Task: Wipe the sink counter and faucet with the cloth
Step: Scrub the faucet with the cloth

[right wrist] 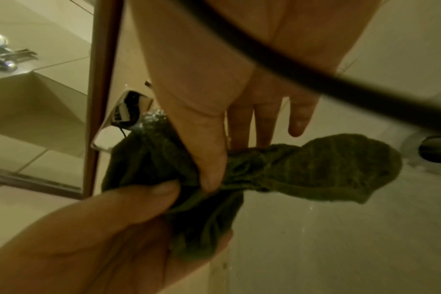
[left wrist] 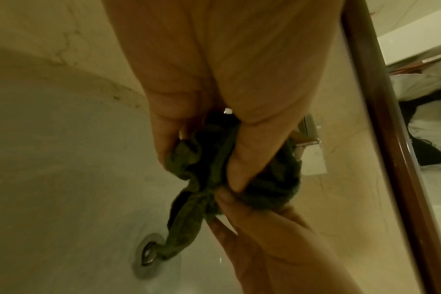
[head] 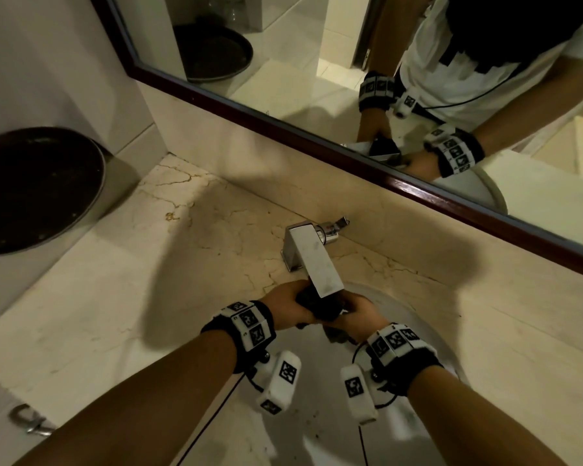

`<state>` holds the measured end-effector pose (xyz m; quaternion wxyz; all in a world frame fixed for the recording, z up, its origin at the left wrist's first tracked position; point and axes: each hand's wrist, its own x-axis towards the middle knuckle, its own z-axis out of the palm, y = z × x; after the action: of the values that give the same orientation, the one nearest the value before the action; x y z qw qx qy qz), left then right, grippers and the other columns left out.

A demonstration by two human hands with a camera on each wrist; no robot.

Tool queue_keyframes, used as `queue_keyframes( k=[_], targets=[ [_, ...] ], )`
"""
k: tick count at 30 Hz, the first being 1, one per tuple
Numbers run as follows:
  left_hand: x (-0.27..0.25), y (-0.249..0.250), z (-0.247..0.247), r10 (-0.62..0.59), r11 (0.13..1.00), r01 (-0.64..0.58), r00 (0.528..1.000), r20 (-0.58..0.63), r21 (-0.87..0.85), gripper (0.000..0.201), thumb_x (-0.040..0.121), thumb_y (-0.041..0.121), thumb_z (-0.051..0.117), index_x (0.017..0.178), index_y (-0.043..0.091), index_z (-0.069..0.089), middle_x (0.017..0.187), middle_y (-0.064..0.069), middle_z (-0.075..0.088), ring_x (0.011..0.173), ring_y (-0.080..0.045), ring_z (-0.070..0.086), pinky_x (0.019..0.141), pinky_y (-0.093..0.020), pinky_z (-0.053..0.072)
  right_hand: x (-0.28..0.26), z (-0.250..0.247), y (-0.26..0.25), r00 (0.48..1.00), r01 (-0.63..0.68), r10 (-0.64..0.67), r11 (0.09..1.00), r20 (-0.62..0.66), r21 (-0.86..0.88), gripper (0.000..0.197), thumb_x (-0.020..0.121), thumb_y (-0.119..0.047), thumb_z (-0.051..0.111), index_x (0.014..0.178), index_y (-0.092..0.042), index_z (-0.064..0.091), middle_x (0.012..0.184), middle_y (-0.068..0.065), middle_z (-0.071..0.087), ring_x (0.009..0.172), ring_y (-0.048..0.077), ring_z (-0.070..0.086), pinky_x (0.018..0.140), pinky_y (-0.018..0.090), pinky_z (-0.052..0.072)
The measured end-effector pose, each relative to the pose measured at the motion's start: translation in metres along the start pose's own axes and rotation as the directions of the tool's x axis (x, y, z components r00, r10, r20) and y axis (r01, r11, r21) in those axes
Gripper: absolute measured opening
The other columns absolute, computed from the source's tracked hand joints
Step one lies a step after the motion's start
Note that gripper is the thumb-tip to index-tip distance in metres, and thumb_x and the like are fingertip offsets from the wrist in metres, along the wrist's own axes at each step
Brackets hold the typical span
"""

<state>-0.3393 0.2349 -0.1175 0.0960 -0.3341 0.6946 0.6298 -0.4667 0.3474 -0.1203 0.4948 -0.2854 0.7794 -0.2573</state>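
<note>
Cloth (head: 318,307), dark green and bunched, is held over the white sink basin (head: 428,317) directly beneath the spout end of the square chrome faucet (head: 312,260), at about 6 o'clock from the faucet's base. Left hand (head: 285,306) grips the cloth from the 9 o'clock side, with thumb and fingers curled round the wad. Right hand (head: 360,314) pinches the cloth from the 3 o'clock side; in the right wrist view its thumb (right wrist: 209,159) presses into the fabric while the little finger (right wrist: 301,117) stands off, straight and clear of it. In the left wrist view a twisted tail of the cloth hangs down toward the metal drain (left wrist: 149,251). The marble sink counter (head: 148,280) surrounds the basin; the faucet stands on it at the basin's 12 o'clock edge, with its lever handle (head: 334,228) toward the wall. A dark round tray (head: 37,190) leans at 10 o'clock on the counter, near the corner. The framed mirror (head: 317,62) runs along the wall from 12 to 3 o'clock and reflects both hands at the faucet.
</note>
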Motion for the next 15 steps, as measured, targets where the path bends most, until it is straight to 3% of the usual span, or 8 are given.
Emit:
queue_keyframes(
  k=[2,5,7,9,11,13,15],
  targets=[
    [-0.001,-0.002,-0.002,-0.033,0.999,0.032,0.999,0.025,0.035,0.052,0.077,0.025,0.077,0.125,0.021,0.059,0.115,-0.003,0.066,0.1,-0.019,0.062,0.089,-0.034,0.052,-0.003,-0.004,0.001,1.0,0.01,-0.011,1.0,0.021,0.03,0.03,0.082,-0.013,0.069,0.108,-0.025,0.057,0.094,0.02,0.07,0.08,0.035,0.068,0.059,0.029,0.056],
    [-0.004,-0.002,-0.004,-0.128,0.992,0.127,0.991,0.044,0.016,0.043,0.086,0.043,0.065,0.122,0.022,0.061,0.12,-0.003,0.064,0.106,-0.018,0.06,0.097,-0.03,0.044,-0.001,-0.009,0.009,0.999,-0.026,0.024,0.996,0.026,0.088,0.023,0.083,-0.011,0.063,0.104,-0.015,0.056,0.097,0.017,0.068,0.081,0.034,0.068,0.068,0.039,0.058],
    [-0.007,-0.006,-0.008,-0.22,0.975,0.219,0.975,0.037,0.025,0.045,0.089,0.053,0.054,0.116,0.019,0.066,0.116,-0.003,0.064,0.102,-0.016,0.057,0.094,-0.025,0.04,0.0,-0.018,0.014,0.995,-0.067,0.068,0.998,-0.067,0.009,0.015,0.085,-0.014,0.059,0.099,-0.015,0.053,0.088,0.007,0.065,0.072,0.019,0.065,0.058,0.025,0.054],
    [-0.01,-0.01,-0.013,-0.272,0.94,0.251,0.96,0.065,0.232,0.047,0.093,0.053,0.048,0.11,0.014,0.067,0.106,-0.006,0.062,0.096,-0.018,0.055,0.086,-0.024,0.038,0.001,-0.027,0.017,0.99,-0.086,0.093,0.994,-0.105,0.068,0.008,0.09,-0.012,0.055,0.098,-0.014,0.053,0.077,0.004,0.063,0.058,0.012,0.063,0.045,0.017,0.047],
    [-0.011,-0.014,-0.016,-0.335,0.83,0.226,0.933,0.131,0.509,0.044,0.093,0.044,0.051,0.114,0.008,0.063,0.102,-0.008,0.058,0.094,-0.02,0.052,0.082,-0.027,0.039,0.002,-0.03,0.017,0.993,-0.097,0.109,0.975,-0.05,0.199,0.01,0.092,-0.005,0.052,0.096,-0.013,0.056,0.076,0.007,0.065,0.056,0.016,0.065,0.052,0.025,0.051],
    [-0.01,-0.016,-0.013,-0.399,0.715,0.202,0.904,0.153,0.67,0.046,0.089,0.039,0.057,0.119,0.004,0.06,0.1,-0.008,0.058,0.093,-0.02,0.052,0.08,-0.029,0.042,0.003,-0.026,0.016,0.994,-0.089,0.105,0.928,-0.026,0.362,0.022,0.089,0.006,0.046,0.088,-0.013,0.058,0.078,0.014,0.061,0.064,0.026,0.062,0.063,0.035,0.049],
    [-0.006,-0.02,-0.009,-0.397,0.697,0.213,0.91,0.121,0.684,0.065,0.085,0.039,0.062,0.139,0.007,0.043,0.126,-0.01,0.055,0.113,-0.023,0.052,0.094,-0.031,0.045,0.004,-0.016,0.011,0.992,-0.09,0.122,0.816,-0.018,0.571,0.029,0.084,0.016,0.037,0.08,-0.007,0.054,0.076,0.017,0.054,0.065,0.029,0.054,0.063,0.035,0.045]
  ],
)
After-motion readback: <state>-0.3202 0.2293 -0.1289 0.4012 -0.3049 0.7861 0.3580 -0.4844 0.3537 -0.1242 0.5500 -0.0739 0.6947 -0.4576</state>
